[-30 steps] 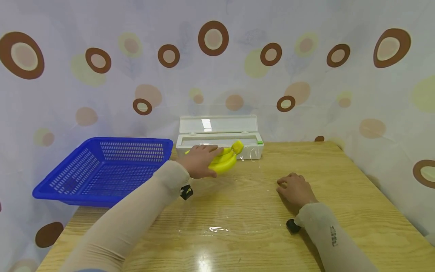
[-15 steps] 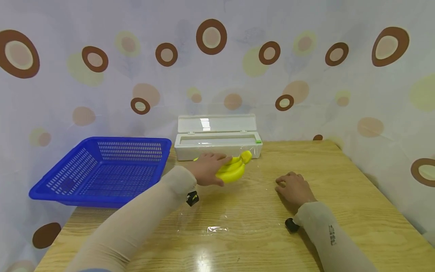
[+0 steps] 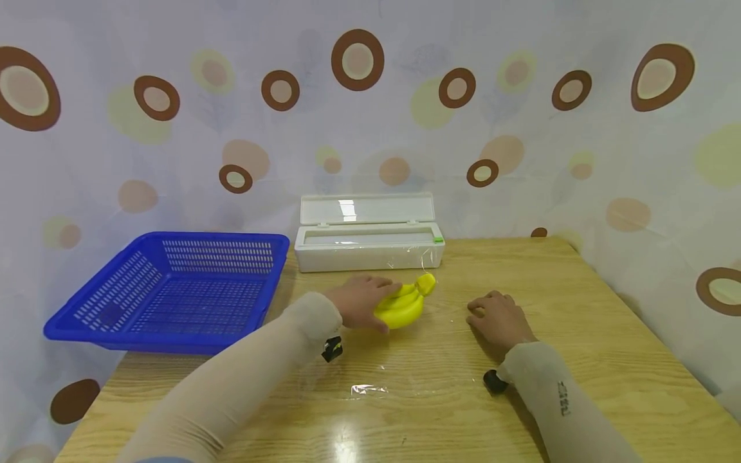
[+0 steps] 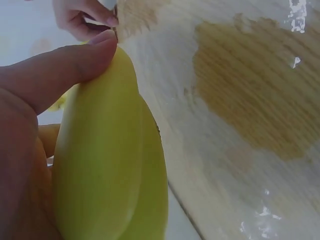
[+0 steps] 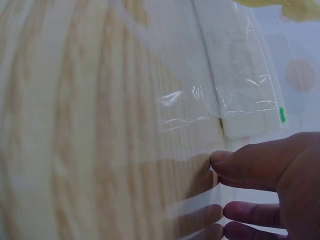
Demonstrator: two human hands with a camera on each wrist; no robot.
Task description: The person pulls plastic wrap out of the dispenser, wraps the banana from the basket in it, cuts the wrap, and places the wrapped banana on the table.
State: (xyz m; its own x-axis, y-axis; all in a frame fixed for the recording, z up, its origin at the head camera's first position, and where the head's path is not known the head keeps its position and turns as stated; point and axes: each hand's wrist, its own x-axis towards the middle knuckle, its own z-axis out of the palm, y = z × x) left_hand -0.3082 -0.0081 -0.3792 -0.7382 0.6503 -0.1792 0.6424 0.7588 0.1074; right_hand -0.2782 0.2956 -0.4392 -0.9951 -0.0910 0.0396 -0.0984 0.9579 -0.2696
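Note:
My left hand (image 3: 361, 302) grips a bunch of yellow bananas (image 3: 402, 310) over the table, its stem end pointing right. In the left wrist view the thumb lies along one banana (image 4: 100, 150), and the other fingers are mostly hidden behind the bunch. A sheet of clear cling film (image 3: 370, 389) stretches across the table from a white cling film dispenser (image 3: 370, 257), whose lid stands raised. My right hand (image 3: 500, 321) rests on the table to the right of the bananas. In the right wrist view, its fairly straight fingertips touch the surface near the film (image 5: 172, 100).
A blue slotted plastic basket (image 3: 272, 302) sits at the left edge of the wooden table (image 3: 608, 360). Behind the dispenser hangs a patterned curtain (image 3: 370, 141) with brown rings. A green slider (image 3: 438, 240) shows at the dispenser's right end.
My left hand has brought the bananas nearer and slightly to the right, away from the dispenser and lower over the film. The right hand has stayed in place.

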